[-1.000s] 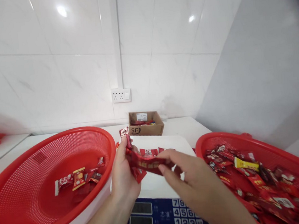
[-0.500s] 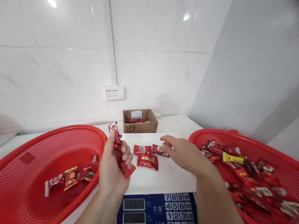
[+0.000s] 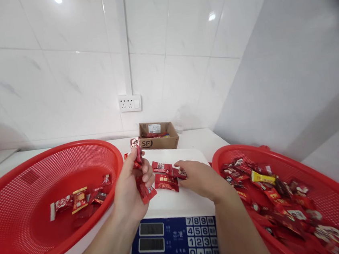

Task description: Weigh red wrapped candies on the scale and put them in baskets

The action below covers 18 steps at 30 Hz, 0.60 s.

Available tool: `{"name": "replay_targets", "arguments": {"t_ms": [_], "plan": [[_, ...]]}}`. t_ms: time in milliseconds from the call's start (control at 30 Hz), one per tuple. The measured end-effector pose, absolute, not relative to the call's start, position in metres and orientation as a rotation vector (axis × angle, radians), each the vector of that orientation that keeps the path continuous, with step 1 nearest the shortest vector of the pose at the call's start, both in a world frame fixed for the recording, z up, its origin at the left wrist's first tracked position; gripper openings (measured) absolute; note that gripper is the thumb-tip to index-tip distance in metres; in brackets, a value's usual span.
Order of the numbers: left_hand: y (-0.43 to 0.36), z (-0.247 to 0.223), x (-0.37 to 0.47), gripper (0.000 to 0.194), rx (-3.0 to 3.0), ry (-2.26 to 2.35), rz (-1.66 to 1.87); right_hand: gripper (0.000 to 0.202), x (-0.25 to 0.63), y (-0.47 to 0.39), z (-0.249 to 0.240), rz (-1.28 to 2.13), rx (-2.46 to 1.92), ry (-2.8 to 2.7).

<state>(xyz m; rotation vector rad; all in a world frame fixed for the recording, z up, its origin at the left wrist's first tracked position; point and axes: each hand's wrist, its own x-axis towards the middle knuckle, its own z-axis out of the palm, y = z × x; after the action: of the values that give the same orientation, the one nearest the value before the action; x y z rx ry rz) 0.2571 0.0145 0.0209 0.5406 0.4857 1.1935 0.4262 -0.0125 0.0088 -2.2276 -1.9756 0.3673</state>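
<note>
My left hand is closed around several small red snack packets, which stick out above the thumb and below the fingers. It is held over the left side of the white scale pan. On the pan lie a red packet with white lettering and a red packet with gold lettering. To their right, my right hand has its thumb and fingers on either side of another red snack packet, partly hidden by the fingers. The scale's blue keypad panel is nearest me.
A red mesh basket with a few packets stands on the left. Another red basket, on the right, holds many packets and one yellow wrapper. Behind the scale is a cardboard box. A wall socket is above it.
My right hand has moved slightly left and down, its fingers coming round the right-hand packet, which has shifted left against the others. My left hand, still holding packets, has moved slightly right.
</note>
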Motion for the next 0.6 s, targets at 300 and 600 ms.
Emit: {"name": "replay_targets", "arguments": {"t_ms": [300, 600], "plan": [[0.011, 0.019, 0.259, 0.023, 0.671, 0.491, 1.003, 0.034, 0.421, -0.013, 0.013, 0.243, -2.284, -1.94], [0.002, 0.01, 0.259, 0.025, 1.129, 0.574, 0.898, 0.024, 0.425, -0.036, 0.029, 0.544, -1.349, -1.425]]}}
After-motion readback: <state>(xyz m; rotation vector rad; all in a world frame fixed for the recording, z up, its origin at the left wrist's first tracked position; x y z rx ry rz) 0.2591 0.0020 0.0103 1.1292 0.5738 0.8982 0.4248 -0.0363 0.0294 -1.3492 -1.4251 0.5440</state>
